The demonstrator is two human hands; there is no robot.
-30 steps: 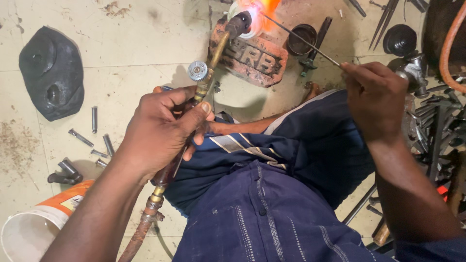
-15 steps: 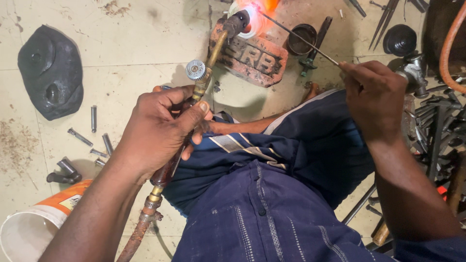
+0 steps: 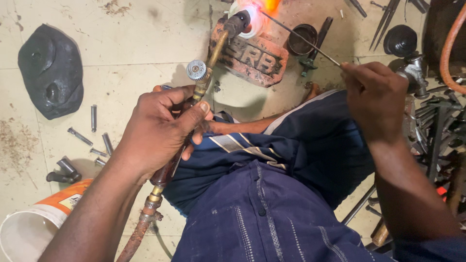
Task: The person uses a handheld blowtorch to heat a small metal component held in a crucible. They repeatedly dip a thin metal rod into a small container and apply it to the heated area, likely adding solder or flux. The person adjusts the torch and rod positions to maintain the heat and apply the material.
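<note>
My left hand [image 3: 160, 128] grips a brass gas torch [image 3: 208, 58] by its handle, a hose running down from it at the lower left. The torch tip points at a bright orange-white flame [image 3: 257, 12] at the top of the view, above a reddish brick [image 3: 252, 60] on the floor. My right hand [image 3: 376, 99] pinches a thin metal rod [image 3: 301, 38] whose far end reaches into the flame. The piece being heated is washed out by the glare. My dark blue clothing fills the lower middle.
A black lumpy pad [image 3: 48, 70] lies at the left, several loose bolts [image 3: 90, 138] below it, and an orange-and-white bucket [image 3: 34, 223] at the lower left. A small round tin [image 3: 302, 39] sits right of the brick. Metal tools and an orange hose [image 3: 451, 48] crowd the right edge.
Both hands hold nearly the same pose. The flame flickers slightly at the torch tip; the rod end stays in it.
</note>
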